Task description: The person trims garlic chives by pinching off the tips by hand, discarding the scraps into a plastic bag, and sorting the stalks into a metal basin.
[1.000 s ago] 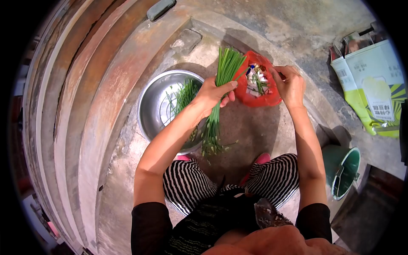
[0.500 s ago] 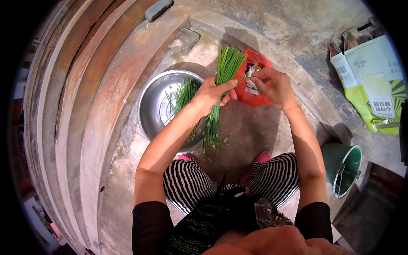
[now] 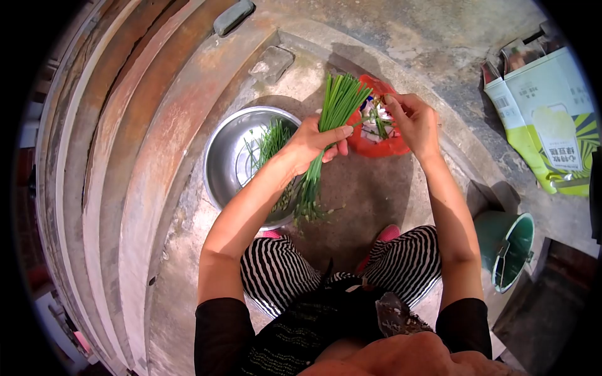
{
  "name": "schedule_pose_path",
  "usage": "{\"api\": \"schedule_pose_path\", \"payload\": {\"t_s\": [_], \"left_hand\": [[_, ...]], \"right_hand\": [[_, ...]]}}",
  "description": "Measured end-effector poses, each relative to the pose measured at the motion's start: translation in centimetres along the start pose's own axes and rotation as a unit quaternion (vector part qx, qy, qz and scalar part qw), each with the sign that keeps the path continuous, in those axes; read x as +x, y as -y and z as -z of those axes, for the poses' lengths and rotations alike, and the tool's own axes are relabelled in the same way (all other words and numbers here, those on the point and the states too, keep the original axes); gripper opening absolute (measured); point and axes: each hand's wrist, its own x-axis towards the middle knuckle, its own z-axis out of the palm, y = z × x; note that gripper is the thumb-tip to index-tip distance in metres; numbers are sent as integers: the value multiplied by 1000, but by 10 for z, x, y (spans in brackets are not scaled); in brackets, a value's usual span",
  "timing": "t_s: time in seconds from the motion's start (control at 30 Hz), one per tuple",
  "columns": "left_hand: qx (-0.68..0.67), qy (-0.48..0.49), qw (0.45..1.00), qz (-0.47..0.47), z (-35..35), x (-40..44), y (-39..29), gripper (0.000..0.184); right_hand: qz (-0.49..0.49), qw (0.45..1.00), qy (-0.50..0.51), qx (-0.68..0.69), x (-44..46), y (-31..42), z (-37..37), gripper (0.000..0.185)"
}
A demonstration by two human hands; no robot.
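Note:
My left hand (image 3: 313, 141) is closed around the middle of a bunch of green garlic chives (image 3: 343, 103). The cut-looking stem ends point up and away, and the thin tips with small pale buds hang towards my knees. My right hand (image 3: 416, 123) is just over the right side of a red plastic bag (image 3: 379, 148), thumb and fingers pinched together; anything between them is too small to make out. Scraps of white, blue and green lie inside the bag. Left of the bunch, a steel basin (image 3: 217, 166) holds more chives (image 3: 273, 139), partly behind my left forearm.
Concrete steps (image 3: 153, 125) rise along the left. A grey stone (image 3: 232, 17) rests on a ledge at the top. On the right are a green bucket (image 3: 511, 250) and a white-and-green printed package (image 3: 555, 119). My striped knees frame the floor below.
My right hand has moved away from the bunch, up and slightly right over the red bag. More green pieces show in the bag. The bunch tilts a little further right.

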Motion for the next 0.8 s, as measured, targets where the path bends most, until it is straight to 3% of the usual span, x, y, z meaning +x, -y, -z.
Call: {"api": "schedule_pose_path", "payload": {"t_s": [0.03, 0.1, 0.3, 0.53, 0.6, 0.8], "left_hand": [[0, 0, 1000, 0, -1, 0, 1, 19], [18, 20, 1000, 3, -1, 0, 2, 17], [40, 26, 999, -1, -5, -2, 0, 19], [-5, -26, 1000, 13, -2, 0, -1, 19], [36, -20, 999, -7, 3, 0, -1, 17], [79, -20, 997, -8, 8, 3, 2, 16]], "right_hand": [[0, 1000, 0, 0, -1, 4, -3, 23], [-47, 988, 43, 141, -4, 10, -8, 26], [-108, 975, 64, 184, -3, 15, -2, 17], [-70, 977, 82, 182, 2, 7, 11, 14], [-57, 982, 126, 132, 2, 7, 16, 13], [-61, 986, 131, 86, 2, 9, 22, 11]]}}
